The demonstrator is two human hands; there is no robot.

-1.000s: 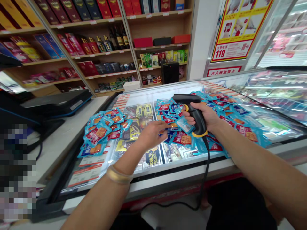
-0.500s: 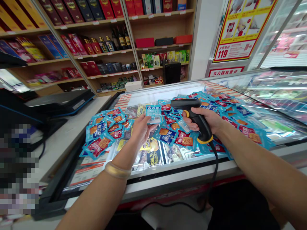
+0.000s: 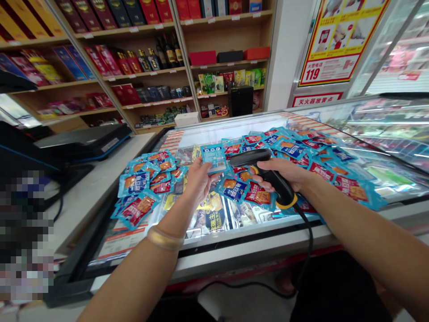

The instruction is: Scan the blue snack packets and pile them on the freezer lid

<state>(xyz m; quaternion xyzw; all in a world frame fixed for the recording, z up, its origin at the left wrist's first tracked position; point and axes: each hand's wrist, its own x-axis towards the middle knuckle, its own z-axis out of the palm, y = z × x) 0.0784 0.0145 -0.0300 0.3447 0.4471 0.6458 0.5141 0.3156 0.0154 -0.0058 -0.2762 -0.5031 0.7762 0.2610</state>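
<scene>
My left hand (image 3: 200,179) pinches a light-blue snack packet (image 3: 214,157) by its lower left corner, its printed back with a barcode facing up. My right hand (image 3: 279,174) is wrapped round the grip of a black and yellow barcode scanner (image 3: 250,157), whose head points left at the packet from close by. A cable (image 3: 309,241) runs down from the scanner's handle. Under and beyond the scanner lies a wide pile of blue snack packets (image 3: 291,148) with red or navy labels. Left of my left hand is a smaller heap of similar packets (image 3: 138,183).
The packets lie on the glass top of a chest freezer (image 3: 187,255), with frozen goods visible below. A counter (image 3: 77,197) with a dark flat device (image 3: 90,138) stands to the left. Shelves (image 3: 147,31) of boxes and bottles line the back. A fire-safety poster (image 3: 338,44) hangs right.
The scanner has moved left and slightly down, and its head is now nearer the packet. The packet in my left hand has tilted slightly.
</scene>
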